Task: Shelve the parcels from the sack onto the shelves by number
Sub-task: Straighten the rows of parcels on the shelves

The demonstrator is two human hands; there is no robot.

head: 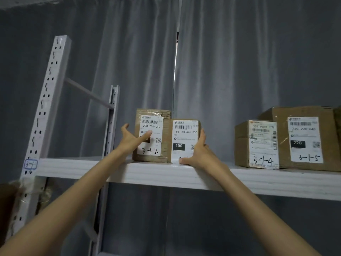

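Two cardboard parcels stand side by side on the white top shelf (166, 174). The left parcel (156, 122) bears a label handwritten 3-1-2. My left hand (132, 138) lies against its left front, fingers spread, thumb across the label. The smaller parcel (184, 133), labelled 150, stands to its right. My right hand (198, 154) clasps its right side and lower front, hiding its handwritten number. Further right stand the parcel marked 3-1-4 (258, 145) and the bigger one marked 3-1-5 (304, 139).
A perforated white upright (48, 100) with a small tag (30, 164) rises at the left, with a rear upright (111, 122) and cross brace behind. Grey curtains hang at the back. A gap lies between the 150 parcel and the 3-1-4 parcel. A brown object (7, 198) shows at far left.
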